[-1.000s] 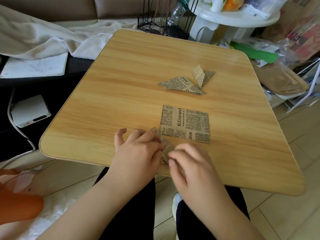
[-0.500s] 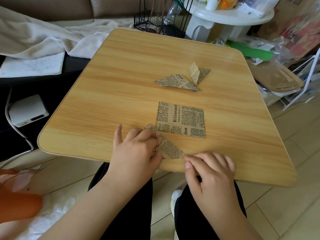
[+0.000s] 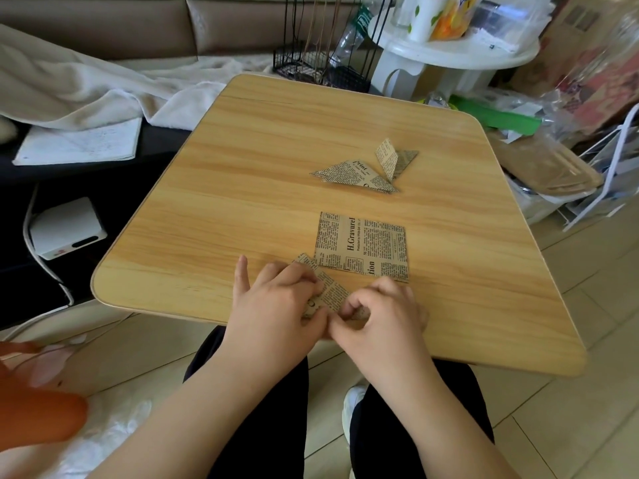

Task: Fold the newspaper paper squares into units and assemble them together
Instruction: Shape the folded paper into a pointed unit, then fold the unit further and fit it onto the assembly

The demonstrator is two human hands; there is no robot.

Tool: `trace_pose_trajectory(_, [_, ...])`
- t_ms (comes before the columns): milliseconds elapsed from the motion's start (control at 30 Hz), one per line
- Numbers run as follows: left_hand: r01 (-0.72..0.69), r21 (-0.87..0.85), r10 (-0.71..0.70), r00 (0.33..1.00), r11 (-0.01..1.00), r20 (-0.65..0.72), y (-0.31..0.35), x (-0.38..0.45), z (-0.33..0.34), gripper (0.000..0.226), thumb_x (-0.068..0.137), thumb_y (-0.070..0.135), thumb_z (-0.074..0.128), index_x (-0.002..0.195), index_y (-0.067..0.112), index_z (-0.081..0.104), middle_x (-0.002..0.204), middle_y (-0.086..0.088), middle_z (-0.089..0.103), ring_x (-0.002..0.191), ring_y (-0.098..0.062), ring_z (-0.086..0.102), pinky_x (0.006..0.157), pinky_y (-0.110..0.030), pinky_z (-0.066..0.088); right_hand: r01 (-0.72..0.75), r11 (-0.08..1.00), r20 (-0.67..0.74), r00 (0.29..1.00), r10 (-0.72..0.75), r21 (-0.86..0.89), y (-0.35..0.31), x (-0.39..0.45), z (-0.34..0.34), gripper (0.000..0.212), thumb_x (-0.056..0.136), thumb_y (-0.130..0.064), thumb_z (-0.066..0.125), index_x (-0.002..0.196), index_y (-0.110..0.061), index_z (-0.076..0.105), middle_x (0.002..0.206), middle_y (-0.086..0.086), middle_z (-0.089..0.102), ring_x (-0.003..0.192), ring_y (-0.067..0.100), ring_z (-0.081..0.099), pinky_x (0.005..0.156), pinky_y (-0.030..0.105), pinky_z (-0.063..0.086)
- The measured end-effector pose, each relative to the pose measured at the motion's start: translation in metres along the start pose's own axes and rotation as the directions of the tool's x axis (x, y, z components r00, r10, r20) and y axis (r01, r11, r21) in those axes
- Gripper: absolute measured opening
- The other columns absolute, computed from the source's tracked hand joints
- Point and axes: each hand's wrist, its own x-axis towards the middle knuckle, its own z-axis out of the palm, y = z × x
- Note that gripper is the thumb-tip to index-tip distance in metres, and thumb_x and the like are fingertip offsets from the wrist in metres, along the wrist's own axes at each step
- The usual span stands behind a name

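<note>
Hands (image 3: 276, 305) (image 3: 380, 316): two, pinching one strip (image 3: 332, 293); one square (image 3: 363, 247); two units (image 3: 352, 172) (image 3: 397, 159).

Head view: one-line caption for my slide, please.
Both hands, left and right, crease a newspaper piece at the table edge.

Soft, even daylight lit the wooden table (image 3: 269, 188), with only faint shadows. Wide-angle distortion bowed its edges. The orange object (image 3: 34, 420) at lower left was blurred; the centre stayed sharp.
</note>
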Motion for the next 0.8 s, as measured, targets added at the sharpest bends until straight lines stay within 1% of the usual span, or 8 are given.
trace_pose_trajectory(67, [-0.008, 0.002, 0.008, 1.000, 1.000, -0.002, -0.001, 0.000, 0.000, 0.038, 0.070, 0.047, 0.045, 0.084, 0.028, 0.074, 0.093, 0.018, 0.064, 0.092, -0.015, 0.061, 0.099, -0.066, 0.030, -0.032, 0.999, 0.023, 0.999, 0.032, 0.003, 0.001, 0.001, -0.003, 0.027, 0.068, -0.054, 0.073, 0.061, -0.033, 0.056, 0.087, -0.016, 0.045, 0.100, 0.009, 0.036, 0.077, 0.028, 0.011])
trace_pose_trajectory(233, [-0.013, 0.007, 0.013, 1.000, 1.000, -0.011, -0.001, -0.001, 0.001, 0.033, 0.069, 0.047, 0.052, 0.085, 0.028, 0.074, 0.093, 0.018, 0.064, 0.092, -0.015, 0.061, 0.098, -0.067, 0.031, -0.088, 0.996, 0.076, 0.993, 0.087, 0.018, 0.005, 0.002, -0.014, 0.021, 0.069, -0.043, 0.071, 0.057, -0.035, 0.056, 0.088, -0.014, 0.048, 0.098, 0.010, 0.035, 0.077, 0.027, 0.011])
trace_pose_trajectory(333, [-0.013, 0.007, 0.013, 1.000, 1.000, -0.014, -0.002, -0.001, 0.002, 0.038, 0.070, 0.049, 0.045, 0.085, 0.028, 0.074, 0.093, 0.019, 0.064, 0.092, -0.015, 0.060, 0.099, -0.066, 0.029, -0.112, 0.993, 0.101, 0.989, 0.110, 0.018, 0.010, 0.004, -0.020, 0.022, 0.070, -0.042, 0.072, 0.055, -0.035, 0.056, 0.087, -0.014, 0.048, 0.098, 0.010, 0.036, 0.082, 0.029, 0.015])
trace_pose_trajectory(433, [-0.009, 0.006, 0.009, 1.000, 1.000, -0.013, -0.002, -0.001, 0.003, 0.037, 0.070, 0.049, 0.047, 0.085, 0.028, 0.074, 0.093, 0.019, 0.063, 0.092, -0.014, 0.059, 0.099, -0.066, 0.028, -0.147, 0.989, 0.130, 0.981, 0.143, 0.020, 0.017, 0.006, -0.028, 0.023, 0.072, -0.042, 0.072, 0.055, -0.036, 0.057, 0.087, -0.016, 0.047, 0.098, 0.010, 0.035, 0.084, 0.031, 0.018])
trace_pose_trajectory(533, [-0.014, -0.002, 0.014, 1.000, 1.000, -0.019, -0.001, -0.001, 0.003, 0.028, 0.067, 0.044, 0.060, 0.084, 0.027, 0.074, 0.093, 0.018, 0.063, 0.092, -0.015, 0.059, 0.100, -0.066, 0.027, -0.179, 0.984, 0.147, 0.974, 0.174, 0.019, 0.025, 0.007, -0.035, 0.021, 0.071, -0.040, 0.071, 0.054, -0.035, 0.060, 0.084, -0.017, 0.048, 0.101, 0.014, 0.044, 0.091, 0.035, 0.028])
trace_pose_trajectory(667, [-0.015, 0.003, 0.015, 1.000, 1.000, -0.008, 0.000, -0.001, 0.001, 0.027, 0.066, 0.043, 0.062, 0.084, 0.027, 0.074, 0.092, 0.018, 0.064, 0.091, -0.016, 0.061, 0.100, -0.067, 0.027, -0.220, 0.974, 0.138, 0.965, 0.224, -0.043, 0.034, 0.010, -0.045, 0.019, 0.071, -0.037, 0.070, 0.056, -0.031, 0.061, 0.080, -0.017, 0.047, 0.101, 0.020, 0.051, 0.092, 0.037, 0.034])
trace_pose_trajectory(733, [-0.014, -0.005, 0.014, 1.000, 1.000, -0.010, 0.000, -0.001, 0.001, 0.027, 0.066, 0.043, 0.061, 0.084, 0.027, 0.074, 0.092, 0.018, 0.064, 0.091, -0.015, 0.061, 0.099, -0.067, 0.027, -0.187, 0.982, 0.055, 0.981, 0.188, -0.013, 0.039, 0.010, -0.047, 0.019, 0.070, -0.033, 0.072, 0.056, -0.028, 0.060, 0.078, -0.014, 0.047, 0.093, 0.020, 0.054, 0.092, 0.039, 0.039])
trace_pose_trajectory(800, [-0.019, -0.015, 0.018, 1.000, 1.000, -0.021, -0.001, 0.000, 0.002, 0.029, 0.068, 0.046, 0.056, 0.082, 0.027, 0.074, 0.091, 0.019, 0.063, 0.091, -0.013, 0.059, 0.099, -0.068, 0.027, -0.052, 0.989, -0.007, 0.999, 0.054, 0.138, 0.037, 0.006, -0.043, 0.022, 0.071, -0.026, 0.074, 0.058, -0.028, 0.057, 0.076, -0.012, 0.049, 0.081, 0.016, 0.054, 0.084, 0.042, 0.045])
